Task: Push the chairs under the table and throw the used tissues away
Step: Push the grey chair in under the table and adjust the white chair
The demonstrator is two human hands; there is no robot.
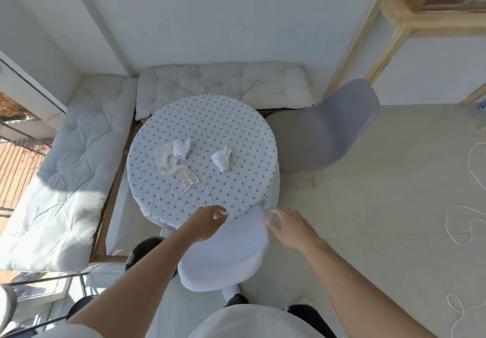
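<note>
White quilted cushions (79,158) are laid along the left side and behind the round table (236,116), which is covered by a pale cloth dotted with small blue flowers. On the left half of the cloth a cluster of crumpled, stained tissues (176,161) is seen, and a single crumpled white tissue (222,159) lies apart from it, nearer the middle. A dark round bin (143,252) is partly visible on the floor below the table's near-left edge, half hidden by the left forearm.

At the table's near edge the white chair (223,253) is seen, its seat partly under the hanging cloth and its back towards the person. The left hand (207,222) is held over the chair at the cloth's edge with fingers loosely curled; nothing is gripped by it. Just right of it, the right hand (289,228) is spread open with fingers apart, its fingertips at the chair's right edge and the hanging cloth, and it is empty.

Further right, a grey chair (331,130) stands at the table's far-right side, its seat partly tucked beneath the tabletop. Pale cord (462,222) is looped on the floor at the far right, and a light wooden frame (402,22) is seen at the upper right.
</note>
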